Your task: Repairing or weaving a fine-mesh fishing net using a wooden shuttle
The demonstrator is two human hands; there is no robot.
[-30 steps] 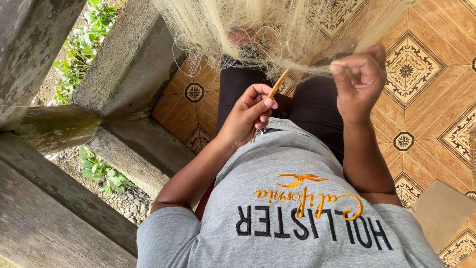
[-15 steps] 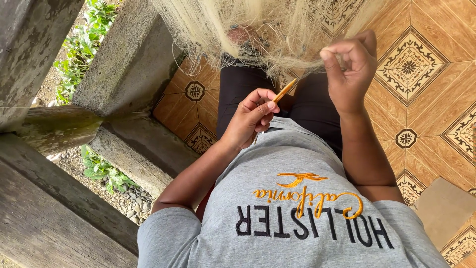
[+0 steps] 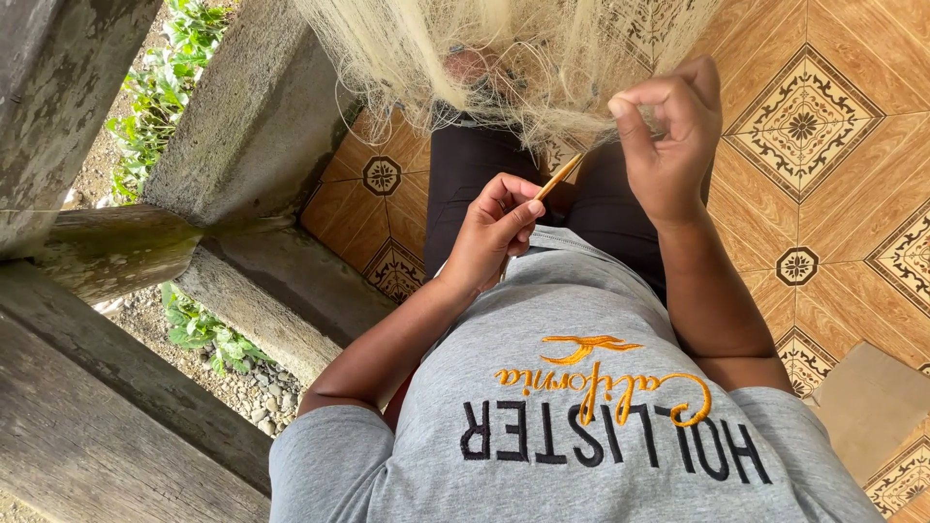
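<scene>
Head view, looking straight down at a seated person. Left hand (image 3: 499,232) sits near centre, just above the grey shirt (image 3: 581,407), fingers curled tight, thumb pressed to forefinger. It pinches the near end of a thin orange needle-like stick (image 3: 559,177); the stick angles up and right toward the net. Grip narrow, fully closed on the stick.

Right hand (image 3: 668,136) is further and to the right, raised higher in frame. Thumb and forefinger meet at the tip, pinching strands at the lower edge of the pale fishing net (image 3: 504,58); the other fingers are folded in behind. Grip closed on the mesh, no gap seen. The stick's far tip ends just beside that pinch; cannot tell if it touches the strands.

The net hangs from the far top of the frame, bunched, draping over the lap and dark trousers (image 3: 475,165).

Right side: patterned orange floor tiles (image 3: 833,165). Left side: weathered concrete railing (image 3: 242,126), green plants (image 3: 165,77) and gravel beyond it. Brown cardboard piece (image 3: 872,407) at near right, on the tiles.
</scene>
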